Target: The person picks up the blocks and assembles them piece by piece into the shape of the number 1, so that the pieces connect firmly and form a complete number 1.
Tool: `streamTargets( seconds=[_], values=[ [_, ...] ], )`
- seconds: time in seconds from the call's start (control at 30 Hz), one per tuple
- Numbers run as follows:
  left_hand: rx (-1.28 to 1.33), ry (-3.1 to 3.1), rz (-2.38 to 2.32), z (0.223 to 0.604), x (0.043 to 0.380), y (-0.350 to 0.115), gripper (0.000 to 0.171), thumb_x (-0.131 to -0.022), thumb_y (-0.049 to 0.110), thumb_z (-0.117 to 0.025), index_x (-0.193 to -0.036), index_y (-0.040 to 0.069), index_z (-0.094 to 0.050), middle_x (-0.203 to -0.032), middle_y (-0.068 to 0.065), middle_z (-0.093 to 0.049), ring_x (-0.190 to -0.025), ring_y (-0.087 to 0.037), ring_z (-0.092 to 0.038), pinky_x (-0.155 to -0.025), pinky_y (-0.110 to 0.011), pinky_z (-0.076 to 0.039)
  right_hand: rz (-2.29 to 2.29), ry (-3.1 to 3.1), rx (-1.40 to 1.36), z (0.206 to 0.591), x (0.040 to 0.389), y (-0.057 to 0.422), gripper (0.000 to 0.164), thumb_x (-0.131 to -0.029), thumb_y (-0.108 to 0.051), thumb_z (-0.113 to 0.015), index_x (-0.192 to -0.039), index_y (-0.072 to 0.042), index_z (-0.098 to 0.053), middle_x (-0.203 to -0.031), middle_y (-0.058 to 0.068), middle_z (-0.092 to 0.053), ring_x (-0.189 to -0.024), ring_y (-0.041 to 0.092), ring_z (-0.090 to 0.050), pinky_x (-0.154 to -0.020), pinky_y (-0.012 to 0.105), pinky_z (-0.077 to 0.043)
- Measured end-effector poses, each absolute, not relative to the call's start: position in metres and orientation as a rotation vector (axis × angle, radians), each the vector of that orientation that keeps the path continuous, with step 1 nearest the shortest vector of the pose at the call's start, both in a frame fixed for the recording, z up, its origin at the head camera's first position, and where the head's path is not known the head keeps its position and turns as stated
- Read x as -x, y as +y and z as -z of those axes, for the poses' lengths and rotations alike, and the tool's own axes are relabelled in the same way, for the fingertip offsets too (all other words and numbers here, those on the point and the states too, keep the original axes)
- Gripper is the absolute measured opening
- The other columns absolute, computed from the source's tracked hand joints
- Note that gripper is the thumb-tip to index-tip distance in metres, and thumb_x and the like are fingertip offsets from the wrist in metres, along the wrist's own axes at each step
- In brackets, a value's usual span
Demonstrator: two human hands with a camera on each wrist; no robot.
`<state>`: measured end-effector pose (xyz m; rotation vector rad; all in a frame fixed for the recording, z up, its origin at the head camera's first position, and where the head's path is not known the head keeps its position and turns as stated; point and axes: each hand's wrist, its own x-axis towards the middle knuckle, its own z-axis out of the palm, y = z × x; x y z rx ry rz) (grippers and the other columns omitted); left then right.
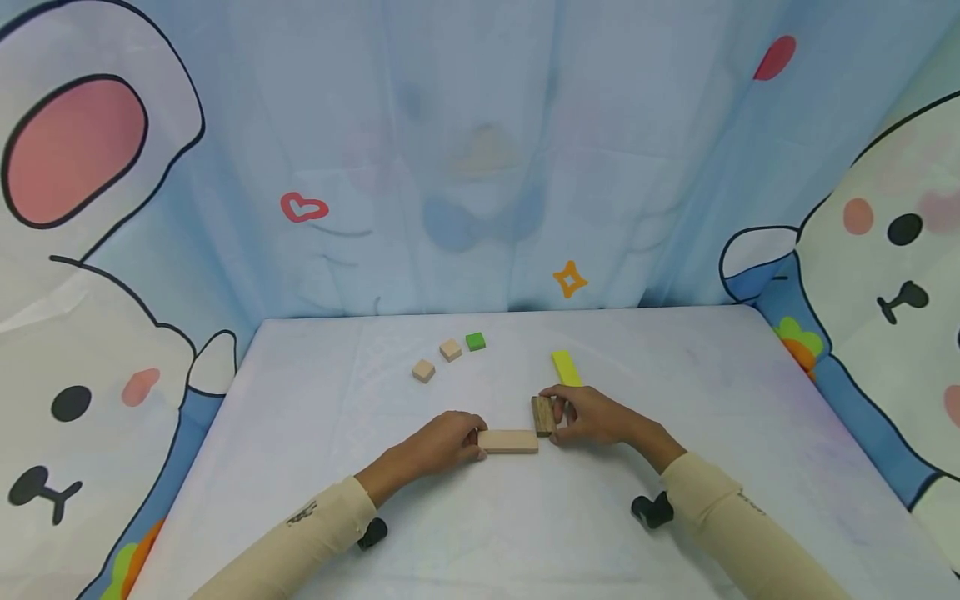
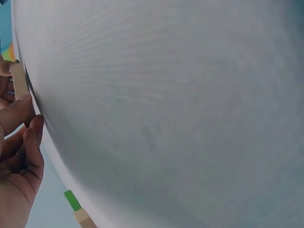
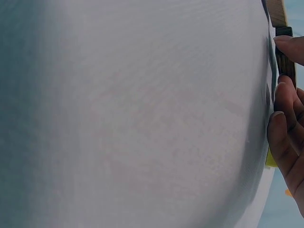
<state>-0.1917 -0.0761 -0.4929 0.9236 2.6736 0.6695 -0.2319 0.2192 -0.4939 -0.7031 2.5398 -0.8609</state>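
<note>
A plain light wooden block (image 1: 510, 442) lies lengthwise on the white table. My left hand (image 1: 444, 442) pinches its left end between thumb and fingers; the left wrist view shows the thumb (image 2: 18, 113) on the block's side. At the block's right end a dark brown wooden block (image 1: 543, 416) points away from me, set crosswise, touching or nearly touching it. Thumb and fingers of my right hand (image 1: 596, 417) grip this brown block, also visible in the right wrist view (image 3: 286, 64). Just beyond the right hand lies a yellow block (image 1: 566, 367), its near end by the fingers.
Two small plain wooden cubes (image 1: 423, 370) and a green cube (image 1: 476, 341) sit toward the back left of the white table (image 1: 337, 375). A blue curtain with cartoon prints (image 1: 465, 167) hangs behind the table's far edge. Black devices (image 1: 652, 510) show by both cuffs.
</note>
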Motion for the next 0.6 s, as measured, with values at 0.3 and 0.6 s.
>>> streamTargets(
  seconds=[0.3,0.6],
  values=[
    [-0.926,2.671,-0.665,0.4945,0.1924,-0.0753,0.035,-0.092,0.020,-0.074,-0.122,0.001,-0.066,-0.085,0.004,-0.062,-0.074,-0.003,-0.050,-0.070,-0.019,-0.045,0.864,2.550,0.679,0.4902,0.2324,0.2230,0.068,-0.081,-0.019,-0.083,-0.139,-0.003,-0.052,-0.094,-0.003,-0.060,-0.075,0.012,-0.053,-0.065,0.024,-0.045],
    [-0.917,2.676,-0.644,0.4896,0.1910,-0.0738,0.034,-0.092,0.019,-0.075,-0.120,0.002,-0.067,-0.084,0.005,-0.062,-0.074,-0.004,-0.050,-0.070,-0.020,-0.044,0.885,2.551,0.679,0.4861,0.2337,0.2253,0.069,-0.081,-0.018,-0.083,-0.140,-0.003,-0.052,-0.095,-0.002,-0.060,-0.075,0.013,-0.054,-0.064,0.024,-0.048]
  ],
)
